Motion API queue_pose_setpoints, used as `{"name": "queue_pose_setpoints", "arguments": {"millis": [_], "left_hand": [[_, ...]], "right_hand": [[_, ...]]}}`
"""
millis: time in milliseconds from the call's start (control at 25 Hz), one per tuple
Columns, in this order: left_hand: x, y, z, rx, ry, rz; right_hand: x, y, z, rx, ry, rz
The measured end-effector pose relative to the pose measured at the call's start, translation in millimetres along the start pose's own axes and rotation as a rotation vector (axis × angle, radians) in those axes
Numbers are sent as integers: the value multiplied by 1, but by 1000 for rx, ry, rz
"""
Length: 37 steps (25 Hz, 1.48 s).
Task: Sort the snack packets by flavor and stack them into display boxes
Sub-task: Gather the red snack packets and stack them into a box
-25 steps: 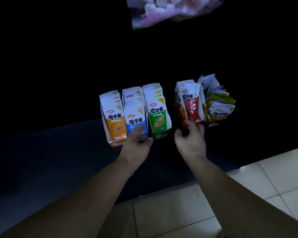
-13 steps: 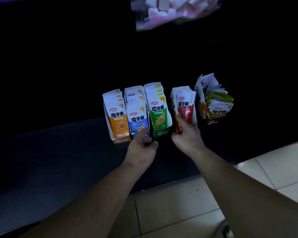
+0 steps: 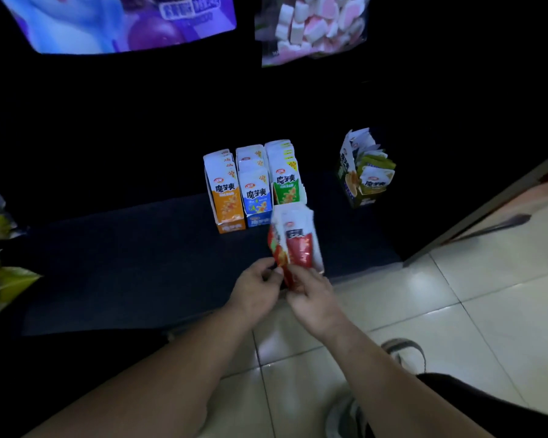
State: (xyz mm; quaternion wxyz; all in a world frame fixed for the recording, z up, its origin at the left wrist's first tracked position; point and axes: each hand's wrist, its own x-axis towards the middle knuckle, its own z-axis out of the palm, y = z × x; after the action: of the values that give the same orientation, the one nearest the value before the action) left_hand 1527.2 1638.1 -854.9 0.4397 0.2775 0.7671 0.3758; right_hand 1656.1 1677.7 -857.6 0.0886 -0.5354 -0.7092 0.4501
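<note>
Left hand [image 3: 256,287] and right hand [image 3: 314,298] pinch the base of the red box [image 3: 276,246], tilted in front of the green box [image 3: 286,186]; its top seems open, so packets [image 3: 299,248] could spill if either grip slips.

We see through one head-worn wide-angle camera. It faces forward and steeply down, near the orange display box [image 3: 227,197] — which sits just above centre.
</note>
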Motion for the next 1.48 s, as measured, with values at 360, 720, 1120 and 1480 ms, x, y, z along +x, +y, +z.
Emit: {"name": "queue_pose_setpoints", "arguments": {"millis": [360,720,1120,1480], "left_hand": [[-1,-44,-54,119,182,-72],[2,-57,-83,184,209,-18],[3,-76,-87,137,130,83],[7,-74,-83,69,115,54]], "right_hand": [[1,-13,35,299,-45,68],[41,-56,57,216,-7,-28],[81,-61,44,-297,-100,-160],[99,-72,48,-198,-89,-70]]}}
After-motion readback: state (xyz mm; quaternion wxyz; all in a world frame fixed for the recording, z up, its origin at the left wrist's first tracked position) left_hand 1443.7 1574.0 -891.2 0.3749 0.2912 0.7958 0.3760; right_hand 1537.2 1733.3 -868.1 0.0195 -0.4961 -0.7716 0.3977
